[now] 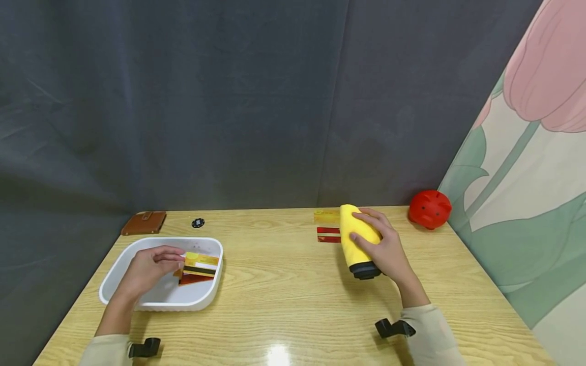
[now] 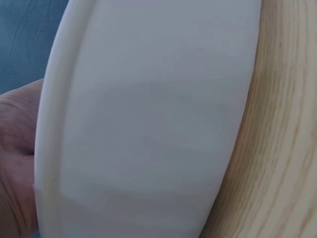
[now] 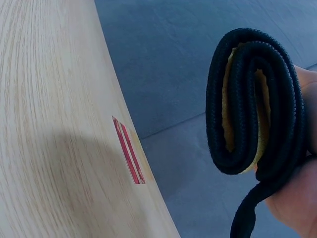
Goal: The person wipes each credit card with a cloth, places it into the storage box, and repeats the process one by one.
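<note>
My left hand (image 1: 153, 269) reaches into a white tray (image 1: 192, 306) and pinches the left edge of a gold bank card (image 1: 201, 259) with a black stripe. Beneath that card, a dark red card (image 1: 192, 279) lies on the tray floor. In the left wrist view the tray's wall (image 2: 153, 119) hides the fingers. My right hand (image 1: 386, 249) grips a rolled yellow cloth (image 1: 354, 236) with a black edge, held tilted above the table. Its rolled black end (image 3: 242, 109) faces the right wrist camera, with a black strap hanging down.
Beside the yellow cloth lie a red card (image 1: 327, 235) and a gold card (image 1: 326, 216), partly covered in the head view. A red piggy bank (image 1: 429, 209) stands at the back right. A brown wallet (image 1: 144, 222) and a black poker chip (image 1: 198, 222) lie behind the tray.
</note>
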`<state>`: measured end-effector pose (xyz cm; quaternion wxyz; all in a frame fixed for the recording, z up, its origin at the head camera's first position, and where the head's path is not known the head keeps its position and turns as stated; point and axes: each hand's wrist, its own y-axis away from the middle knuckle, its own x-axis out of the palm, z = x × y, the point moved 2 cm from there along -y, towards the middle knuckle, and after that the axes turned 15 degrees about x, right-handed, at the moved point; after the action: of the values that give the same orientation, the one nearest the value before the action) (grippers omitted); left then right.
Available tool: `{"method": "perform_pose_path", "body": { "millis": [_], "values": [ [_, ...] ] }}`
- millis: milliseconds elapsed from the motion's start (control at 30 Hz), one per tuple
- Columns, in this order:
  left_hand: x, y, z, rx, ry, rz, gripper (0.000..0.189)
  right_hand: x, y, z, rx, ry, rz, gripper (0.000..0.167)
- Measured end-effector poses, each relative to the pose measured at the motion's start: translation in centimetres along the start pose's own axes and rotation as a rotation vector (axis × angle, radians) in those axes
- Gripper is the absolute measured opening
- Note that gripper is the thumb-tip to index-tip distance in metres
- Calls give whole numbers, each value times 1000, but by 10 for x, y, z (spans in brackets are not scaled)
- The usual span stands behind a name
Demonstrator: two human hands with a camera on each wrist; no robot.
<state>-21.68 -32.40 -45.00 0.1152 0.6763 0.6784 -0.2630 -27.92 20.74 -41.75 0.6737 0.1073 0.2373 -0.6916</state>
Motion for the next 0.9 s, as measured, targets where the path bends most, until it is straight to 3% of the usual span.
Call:
{"method": "perform_pose_path", "body": {
  "millis": [300,467,667,900],
  "values": [
    [0,-2,-2,14,-18,24,37,-10,-2,-4,33,37,-25,46],
    [9,-6,-19,59,41,32,42,-18,-1,-5,49,35,-47,46],
    [39,-14,-62,191,166,109,39,-25,0,-3,49,18,-70,47],
    [89,-35,-103,276,189,199,33,-29,0,-5,56,13,-99,47]
  ]
}}
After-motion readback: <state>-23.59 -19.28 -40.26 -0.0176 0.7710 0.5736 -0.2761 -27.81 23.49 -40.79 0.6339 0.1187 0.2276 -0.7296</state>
